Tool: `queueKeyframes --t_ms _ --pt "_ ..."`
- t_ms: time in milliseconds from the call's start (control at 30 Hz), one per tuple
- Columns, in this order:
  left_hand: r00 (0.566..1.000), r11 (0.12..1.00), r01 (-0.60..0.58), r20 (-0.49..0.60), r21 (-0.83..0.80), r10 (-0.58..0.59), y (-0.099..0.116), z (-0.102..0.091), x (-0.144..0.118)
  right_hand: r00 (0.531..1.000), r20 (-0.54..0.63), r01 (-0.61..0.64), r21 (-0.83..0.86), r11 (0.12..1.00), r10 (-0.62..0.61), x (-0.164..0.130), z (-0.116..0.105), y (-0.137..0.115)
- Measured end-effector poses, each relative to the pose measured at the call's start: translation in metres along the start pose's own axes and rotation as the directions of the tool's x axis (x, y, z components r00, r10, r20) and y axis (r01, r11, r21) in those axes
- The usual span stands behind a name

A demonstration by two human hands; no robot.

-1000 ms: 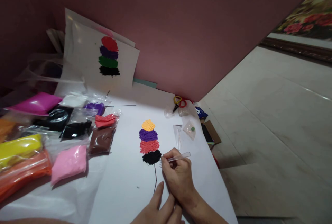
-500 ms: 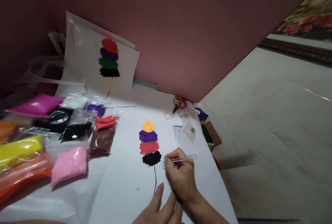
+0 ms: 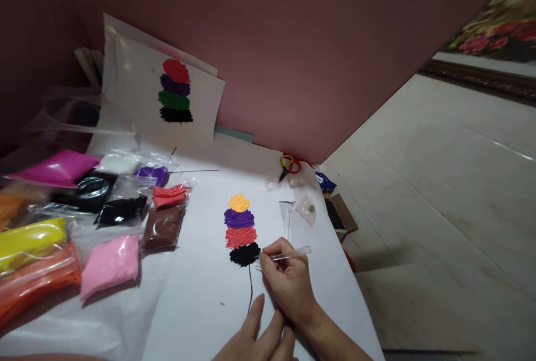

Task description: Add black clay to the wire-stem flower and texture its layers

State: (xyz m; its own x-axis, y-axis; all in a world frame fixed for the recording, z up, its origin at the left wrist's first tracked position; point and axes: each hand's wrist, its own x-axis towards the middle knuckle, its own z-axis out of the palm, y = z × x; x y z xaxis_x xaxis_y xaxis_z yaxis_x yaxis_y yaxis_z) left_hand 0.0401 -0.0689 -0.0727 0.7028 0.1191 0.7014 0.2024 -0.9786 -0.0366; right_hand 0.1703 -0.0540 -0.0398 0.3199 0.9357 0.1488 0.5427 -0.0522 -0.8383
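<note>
My right hand (image 3: 291, 280) pinches a clear plastic fork (image 3: 293, 254), its tines at the right edge of a black clay patch (image 3: 245, 254). Above that patch, coral (image 3: 241, 237), purple (image 3: 239, 218) and yellow-orange (image 3: 239, 202) textured patches are stacked on the white paper (image 3: 201, 294). A thin dark line (image 3: 251, 285) runs down from the black patch. Fingers apart, my left hand (image 3: 262, 336) rests on the paper below, close to my right wrist.
Bags of coloured clay, among them pink (image 3: 111, 266), brown (image 3: 162, 228) and yellow (image 3: 33, 244), lie at left. Another sheet with coloured patches (image 3: 176, 90) leans on the wall. Scissors (image 3: 287, 167) and a small bag with a green bit (image 3: 306, 210) lie near the table's right edge.
My right hand has shifted slightly left with the fork, bringing the tines from beside the black patch to its edge. My left hand stays in place.
</note>
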Motion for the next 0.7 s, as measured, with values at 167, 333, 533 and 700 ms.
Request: queueKeyframes --t_ms 167,333,533,700 --pt "1.000 0.999 -0.015 0.009 -0.028 0.015 0.0001 -0.0001 0.0007 0.998 0.009 0.062 -0.064 0.996 -0.061 -0.0019 0.0002 0.0046" --pt "0.999 1.000 -0.020 0.043 -0.022 0.021 0.0007 -0.0005 -0.0002 0.997 -0.004 0.073 -0.097 0.993 -0.074 -0.0019 0.0000 0.0042" --pt "0.997 0.999 -0.039 0.068 -0.017 0.040 0.0003 0.0000 -0.0022 0.998 -0.039 0.047 -0.105 0.993 -0.052 0.0008 -0.0018 -0.0024" --pt "0.998 0.999 -0.033 0.055 -0.014 0.034 0.0014 0.0014 -0.0028 0.999 -0.051 -0.001 -0.090 0.996 -0.004 0.0018 -0.0024 -0.0040"
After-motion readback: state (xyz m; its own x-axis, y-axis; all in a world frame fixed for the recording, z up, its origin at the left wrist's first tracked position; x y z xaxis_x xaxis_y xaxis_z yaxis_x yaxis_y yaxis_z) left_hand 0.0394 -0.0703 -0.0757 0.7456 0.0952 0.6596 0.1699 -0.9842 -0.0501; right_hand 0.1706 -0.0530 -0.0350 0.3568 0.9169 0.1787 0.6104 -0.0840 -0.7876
